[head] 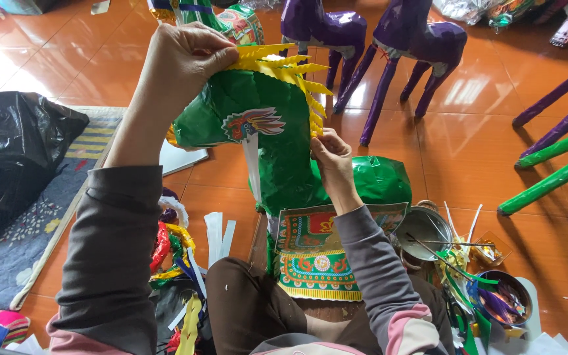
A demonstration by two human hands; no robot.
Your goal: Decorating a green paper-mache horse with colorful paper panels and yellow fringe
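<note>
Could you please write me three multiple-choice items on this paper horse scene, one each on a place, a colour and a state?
1. Where is the left hand?
A. at the top of the yellow fringe
B. on the black bag
C. in the metal bowl

2. What colour is the horse being worked on?
A. purple
B. green
C. red

3. How is the right hand set?
A. flat on the floor
B. holding scissors
C. pinching the fringe's lower end

Answers: 1 A, its grip closes on the fringe's top; 2 B, shiny green paper covers it; 3 C, the fingers meet the fringe.

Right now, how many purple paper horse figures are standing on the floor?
2 whole ones: one purple paper horse top centre, another right of it. Purple legs at the right edge may belong to a third.
</note>
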